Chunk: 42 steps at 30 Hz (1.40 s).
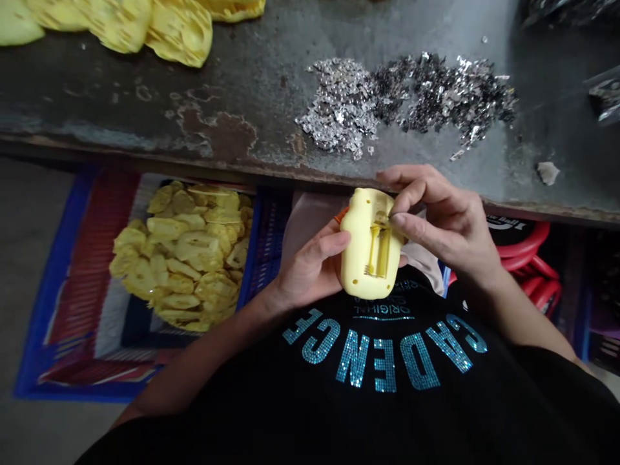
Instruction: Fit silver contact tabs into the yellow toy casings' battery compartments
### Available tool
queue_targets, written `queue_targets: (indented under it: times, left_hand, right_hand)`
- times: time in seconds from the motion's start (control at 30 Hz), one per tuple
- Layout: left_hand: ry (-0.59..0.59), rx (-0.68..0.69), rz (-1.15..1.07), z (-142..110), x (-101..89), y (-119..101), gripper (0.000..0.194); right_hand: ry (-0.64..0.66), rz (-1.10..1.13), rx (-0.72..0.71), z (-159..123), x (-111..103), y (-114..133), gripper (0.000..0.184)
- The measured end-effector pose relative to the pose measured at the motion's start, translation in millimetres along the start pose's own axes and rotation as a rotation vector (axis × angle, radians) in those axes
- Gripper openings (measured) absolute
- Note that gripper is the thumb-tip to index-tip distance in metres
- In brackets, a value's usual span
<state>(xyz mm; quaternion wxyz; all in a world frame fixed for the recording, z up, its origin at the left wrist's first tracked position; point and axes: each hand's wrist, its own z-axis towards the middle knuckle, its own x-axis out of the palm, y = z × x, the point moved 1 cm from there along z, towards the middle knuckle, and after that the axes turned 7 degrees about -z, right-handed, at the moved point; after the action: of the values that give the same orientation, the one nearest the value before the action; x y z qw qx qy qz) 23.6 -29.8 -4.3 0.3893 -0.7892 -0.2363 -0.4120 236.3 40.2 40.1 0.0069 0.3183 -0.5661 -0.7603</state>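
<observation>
Left hand [310, 266] grips a pale-yellow, rounded plastic shell [355, 248] by its side before the grey metal surface [271, 77], right hand [445, 216] poised at its recessed slot, pinch unclear; likely light, stiff and slightly slippery, it best suits holding by the side walls.

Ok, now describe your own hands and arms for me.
My left hand and right hand are bare, with no gloves and no watch or bracelet in sight; some left fingers are hidden. The forearms are uncovered, leading to short black sleeves. The shirt is black, with glittery turquoise lettering.
</observation>
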Motion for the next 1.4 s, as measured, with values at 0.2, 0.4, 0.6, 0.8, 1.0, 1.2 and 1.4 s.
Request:
queue_targets:
  times: [0.2,0.4,0.6,0.8,1.0,1.2,1.4]
  left_hand:
    - [0.006,-0.012,0.011,-1,4.3,3,0.096]
    - [0.02,-0.004,0.02,0,3.9,7,0.093]
    - [0.008,-0.004,0.015,-1,3.3,10,0.088]
    - [0.002,0.007,0.014,-1,1.1,12,0.085]
    - [-0.053,0.046,-0.013,-1,-2.2,16,0.095]
    - [-0.109,0.069,-0.008,-2,-4.6,17,0.089]
    - [-0.11,0.078,-0.002,-3,-4.7,16,0.091]
  right_hand:
    - [-0.02,0.036,0.028,-4,6,-4,0.015]
    - [-0.07,0.013,0.031,-9,12,-6,0.015]
    - [-0.113,0.091,-0.013,-11,12,-7,0.009]
    - [-0.099,-0.025,-0.001,-13,15,-5,0.009]
    - [-0.154,-0.106,-0.125,-16,10,1,0.011]
    - [-0.103,-0.37,-0.13,-17,3,10,0.014]
    - [-0.016,-0.454,-0.181,-11,-7,17,0.016]
